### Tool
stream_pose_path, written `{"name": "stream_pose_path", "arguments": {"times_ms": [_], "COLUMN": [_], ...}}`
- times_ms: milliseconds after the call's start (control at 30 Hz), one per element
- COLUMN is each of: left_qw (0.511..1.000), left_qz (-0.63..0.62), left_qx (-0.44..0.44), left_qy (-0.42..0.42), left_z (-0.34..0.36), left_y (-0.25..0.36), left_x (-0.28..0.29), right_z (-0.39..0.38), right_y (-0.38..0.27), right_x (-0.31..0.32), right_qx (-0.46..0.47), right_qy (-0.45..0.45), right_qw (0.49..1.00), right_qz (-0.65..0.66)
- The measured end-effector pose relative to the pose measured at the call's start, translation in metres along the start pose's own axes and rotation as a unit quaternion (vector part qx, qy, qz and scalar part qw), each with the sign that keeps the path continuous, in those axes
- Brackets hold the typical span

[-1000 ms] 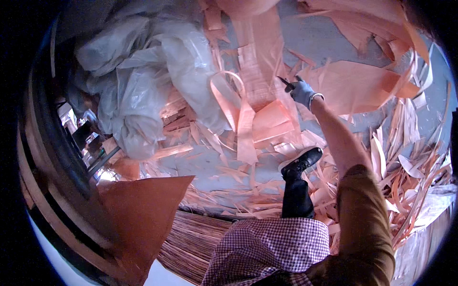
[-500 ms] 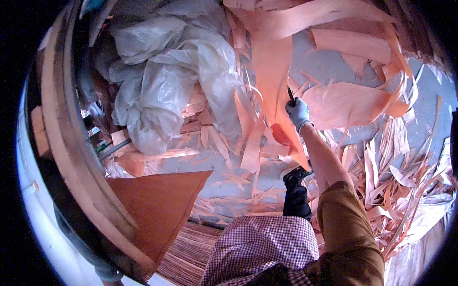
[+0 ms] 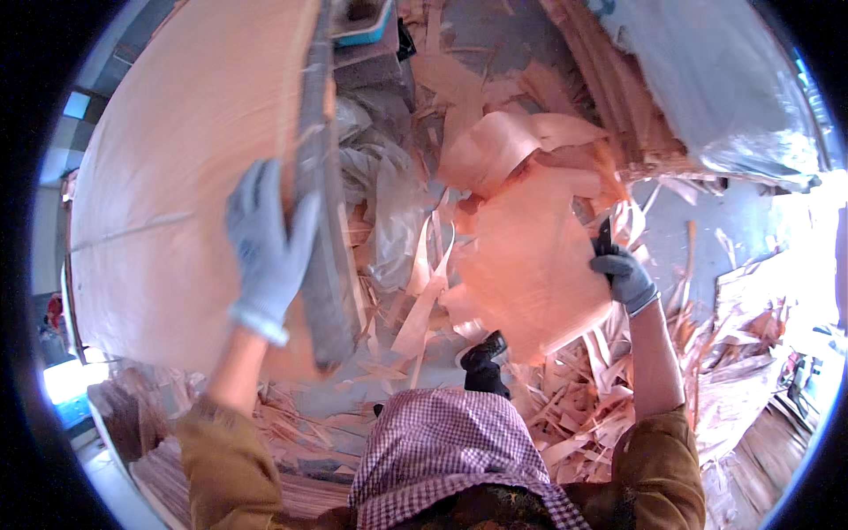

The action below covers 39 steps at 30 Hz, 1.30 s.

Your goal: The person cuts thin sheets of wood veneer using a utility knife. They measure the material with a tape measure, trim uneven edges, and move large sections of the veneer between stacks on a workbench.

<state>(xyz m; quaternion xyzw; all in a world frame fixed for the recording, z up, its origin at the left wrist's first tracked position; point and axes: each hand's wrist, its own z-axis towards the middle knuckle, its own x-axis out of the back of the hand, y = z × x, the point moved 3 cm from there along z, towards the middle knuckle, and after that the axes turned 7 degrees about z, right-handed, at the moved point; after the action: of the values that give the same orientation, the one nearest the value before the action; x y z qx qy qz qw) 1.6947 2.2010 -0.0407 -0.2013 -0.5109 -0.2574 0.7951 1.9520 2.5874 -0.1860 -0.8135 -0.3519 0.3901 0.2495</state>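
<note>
My left hand [image 3: 265, 247], in a pale blue-grey glove, is over the right side of a large pale wooden sheet [image 3: 150, 221] beside its long grey edge strip [image 3: 322, 283]. Its fingers are apart and somewhat blurred. My right hand [image 3: 623, 274], also gloved, grips a black tool [image 3: 604, 234], possibly a knife, at the right edge of a torn pinkish veneer piece [image 3: 530, 265]; whether it also pinches that piece I cannot tell. Curled veneer strips [image 3: 503, 141] lie just beyond. My shoe [image 3: 481, 353] is below the veneer, above the checked apron [image 3: 442, 450].
Crumpled clear plastic [image 3: 380, 212] lies between the sheet and the veneer. A blue-rimmed tray [image 3: 362, 34] is at the top. Stacked veneer under plastic [image 3: 707, 88] stands at upper right. Many veneer scraps [image 3: 583, 406] cover the grey floor [image 3: 680, 203].
The view has shifted, bringing the large sheet and my left hand into sight. My right hand, still on the black tool, is now lower and further right, beside a torn veneer piece.
</note>
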Motion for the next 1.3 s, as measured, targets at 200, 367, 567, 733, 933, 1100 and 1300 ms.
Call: {"name": "stream_pose_path", "arguments": {"times_ms": [200, 367, 567, 733, 933, 1100, 1300], "left_qw": [0.939, 0.889, 0.843, 0.805, 0.900, 0.875, 0.492], "left_qz": [-0.321, -0.422, -0.130, -0.029, -0.111, -0.113, -0.156], "left_qx": [-0.024, -0.159, 0.166, 0.483, 0.378, 0.469, 0.818], "left_qy": [0.122, -0.080, -0.495, -0.342, -0.187, 0.043, -0.254], "left_z": [-0.044, -0.286, -0.600, -0.679, -0.638, -0.693, -0.931], "left_y": [0.007, -0.060, -0.278, -0.383, -0.469, -0.534, -0.447], "left_x": [0.084, 0.205, 0.274, 0.347, 0.346, 0.369, 0.363], "right_z": [-0.171, -0.294, -0.285, -0.150, -0.064, -0.008, 0.060], "right_y": [-0.129, -0.195, -0.243, -0.255, -0.085, 0.153, 0.347], "right_x": [-0.099, -0.082, -0.232, -0.551, -0.985, -1.216, -1.303], "right_qx": [0.201, 0.381, 0.413, 0.509, 0.662, 0.677, 0.474], "right_qy": [-0.026, 0.194, 0.269, 0.182, 0.012, -0.166, -0.299], "right_qw": [0.974, 0.898, 0.763, 0.592, 0.302, 0.152, 0.167], "right_qz": [-0.102, -0.106, -0.418, -0.598, -0.686, -0.701, -0.811]}}
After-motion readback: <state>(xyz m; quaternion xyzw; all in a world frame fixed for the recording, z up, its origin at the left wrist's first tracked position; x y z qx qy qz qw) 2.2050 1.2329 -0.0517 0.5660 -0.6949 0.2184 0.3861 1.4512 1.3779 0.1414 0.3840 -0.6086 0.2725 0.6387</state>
